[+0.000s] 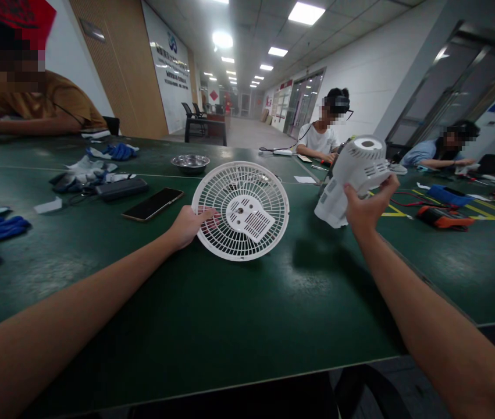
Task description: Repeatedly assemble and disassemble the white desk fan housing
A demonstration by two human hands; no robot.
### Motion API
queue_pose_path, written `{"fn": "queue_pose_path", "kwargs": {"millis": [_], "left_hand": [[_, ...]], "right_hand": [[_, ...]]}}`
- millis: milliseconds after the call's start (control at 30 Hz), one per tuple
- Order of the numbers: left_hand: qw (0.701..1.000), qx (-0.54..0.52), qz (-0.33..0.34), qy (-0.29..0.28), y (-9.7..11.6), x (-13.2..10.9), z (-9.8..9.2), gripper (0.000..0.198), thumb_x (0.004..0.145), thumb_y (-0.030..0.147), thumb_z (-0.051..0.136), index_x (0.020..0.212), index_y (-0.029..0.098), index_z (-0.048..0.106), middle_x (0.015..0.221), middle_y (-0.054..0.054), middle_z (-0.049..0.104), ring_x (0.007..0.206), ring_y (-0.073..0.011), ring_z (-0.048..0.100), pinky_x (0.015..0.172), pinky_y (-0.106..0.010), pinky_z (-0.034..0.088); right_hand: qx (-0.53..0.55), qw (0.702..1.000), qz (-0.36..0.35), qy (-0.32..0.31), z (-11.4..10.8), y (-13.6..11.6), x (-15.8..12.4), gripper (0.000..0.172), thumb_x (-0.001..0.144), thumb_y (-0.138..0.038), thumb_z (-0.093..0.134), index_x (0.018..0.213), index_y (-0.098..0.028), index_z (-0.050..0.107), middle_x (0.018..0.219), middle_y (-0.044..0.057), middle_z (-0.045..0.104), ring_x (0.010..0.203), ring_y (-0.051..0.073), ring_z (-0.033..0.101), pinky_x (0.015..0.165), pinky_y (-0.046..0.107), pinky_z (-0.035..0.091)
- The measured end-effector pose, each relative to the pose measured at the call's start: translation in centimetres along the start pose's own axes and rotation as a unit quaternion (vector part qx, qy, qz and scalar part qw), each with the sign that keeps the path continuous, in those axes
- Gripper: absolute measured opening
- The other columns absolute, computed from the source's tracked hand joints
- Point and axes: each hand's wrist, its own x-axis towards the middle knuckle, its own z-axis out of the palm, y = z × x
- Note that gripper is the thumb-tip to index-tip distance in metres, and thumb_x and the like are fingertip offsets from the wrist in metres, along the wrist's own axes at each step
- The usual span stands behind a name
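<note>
My left hand [187, 226] grips the left edge of a round white fan grille [250, 224], thumb over its ribs. The grille is tilted up, its slotted centre plate facing me. To the right, my right hand [367, 203] is closed around a white plastic fan body [338, 192], held tilted above the table. That body has vent slots and a round opening at its upper end. A gap separates the two parts. My right fingers are partly hidden behind the body.
On the green table [212, 314] lie a phone [153, 203], a dark case [121, 188], work gloves [114, 151] and a metal bowl [190, 163]. At right are an orange multimeter [444, 217] and a blue tool [450, 195]. Several people sit around the table.
</note>
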Motion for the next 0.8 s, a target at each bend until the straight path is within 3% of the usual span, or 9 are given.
{"fn": "queue_pose_path", "kwargs": {"millis": [100, 200, 333, 433, 600, 800], "left_hand": [[1.0, 0.007, 0.008, 0.001, 0.1, -0.1, 0.1, 0.004, 0.088, 0.012, 0.069, 0.088, 0.012, 0.073, 0.088, -0.01, 0.077, 0.076, -0.0206, 0.073, 0.074, -0.036, 0.062], [1.0, 0.02, 0.009, 0.003, 0.1, -0.1, 0.0, 0.004, 0.088, 0.012, 0.069, 0.088, 0.013, 0.074, 0.089, -0.011, 0.077, 0.078, -0.021, 0.074, 0.074, -0.036, 0.061], [0.999, 0.04, 0.017, -0.01, -0.2, 0.1, -0.3, 0.005, 0.084, 0.013, 0.073, 0.089, 0.013, 0.074, 0.087, -0.01, 0.077, 0.078, -0.0215, 0.073, 0.073, -0.036, 0.061], [0.999, 0.039, 0.026, -0.021, -0.5, 0.3, -0.5, 0.006, 0.082, 0.015, 0.074, 0.087, 0.012, 0.075, 0.085, -0.008, 0.076, 0.076, -0.0205, 0.073, 0.073, -0.035, 0.061], [0.998, 0.046, 0.028, -0.028, -0.7, 0.6, -0.6, 0.007, 0.083, 0.016, 0.074, 0.088, 0.012, 0.075, 0.084, -0.008, 0.076, 0.074, -0.0194, 0.072, 0.074, -0.035, 0.061], [0.995, 0.082, 0.028, -0.043, -0.6, 0.7, -1.0, 0.02, 0.074, 0.022, 0.085, 0.088, 0.013, 0.074, 0.084, -0.008, 0.076, 0.075, -0.0211, 0.073, 0.074, -0.037, 0.061]], "right_hand": [[0.02, 0.997, -0.006, -0.076, 0.5, -3.4, -1.5, 0.082, 0.069, -0.041, 0.075, 0.137, -0.02, 0.034, 0.133, 0.015, 0.053, 0.123, 0.033, 0.055, 0.104, 0.05, 0.046], [0.053, 0.981, 0.016, -0.187, 1.7, -5.9, -4.1, 0.075, 0.067, -0.05, 0.077, 0.127, -0.019, 0.045, 0.12, 0.013, 0.062, 0.107, 0.031, 0.062, 0.096, 0.05, 0.051], [0.079, 0.947, 0.057, -0.308, 3.4, -6.8, -7.2, 0.067, 0.065, -0.056, 0.079, 0.115, -0.021, 0.051, 0.107, 0.011, 0.069, 0.094, 0.029, 0.066, 0.088, 0.048, 0.054], [0.045, 0.918, 0.095, -0.382, 4.2, -6.3, -8.3, 0.072, 0.064, -0.057, 0.081, 0.117, -0.021, 0.049, 0.103, 0.01, 0.071, 0.088, 0.028, 0.068, 0.083, 0.045, 0.056], [-0.047, 0.9, 0.095, -0.422, 4.2, -5.7, -8.3, 0.081, 0.071, -0.06, 0.078, 0.132, -0.018, 0.045, 0.113, 0.016, 0.071, 0.099, 0.032, 0.07, 0.09, 0.047, 0.053], [-0.065, 0.879, 0.088, -0.465, 4.2, -5.6, -8.2, 0.066, 0.082, -0.063, 0.068, 0.128, -0.017, 0.058, 0.118, 0.017, 0.071, 0.107, 0.034, 0.067, 0.094, 0.051, 0.05]]}}
